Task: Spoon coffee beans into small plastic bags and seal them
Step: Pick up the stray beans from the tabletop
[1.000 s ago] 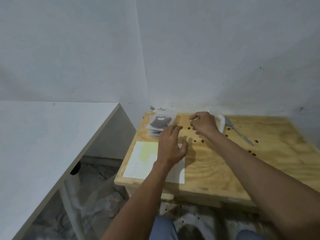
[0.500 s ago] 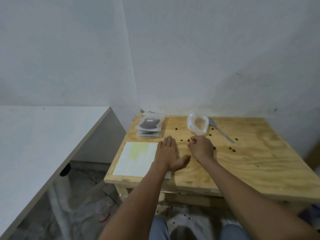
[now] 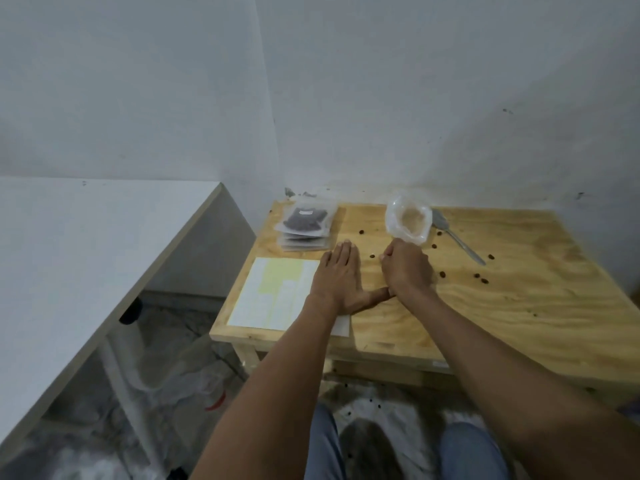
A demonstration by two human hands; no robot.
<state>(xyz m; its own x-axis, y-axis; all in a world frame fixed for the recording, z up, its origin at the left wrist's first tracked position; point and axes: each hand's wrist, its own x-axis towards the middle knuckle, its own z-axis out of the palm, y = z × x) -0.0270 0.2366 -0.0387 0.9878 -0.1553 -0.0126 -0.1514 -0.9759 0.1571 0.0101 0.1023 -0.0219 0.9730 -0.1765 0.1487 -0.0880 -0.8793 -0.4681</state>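
the left hand [image 3: 341, 280] lies flat, grip released, on the counter [image 3: 519, 306]; the right hand [image 3: 408, 271] is clenched, contents hidden; stray coffee beans [image 3: 481, 278] lie scattered near the spoon [image 3: 457, 239]; better to sweep them together, then drop them into the open bag [image 3: 408, 221], beside the sealed bags [image 3: 306, 228]

The left hand [image 3: 341, 282] lies flat, palm down, on the wooden table [image 3: 519, 306], fingers extended. The right hand [image 3: 408, 271] is curled just beside it. A stack of filled bags [image 3: 304, 228] occupies the far left corner. A spoon [image 3: 457, 239] lies among scattered coffee beans [image 3: 481, 279].
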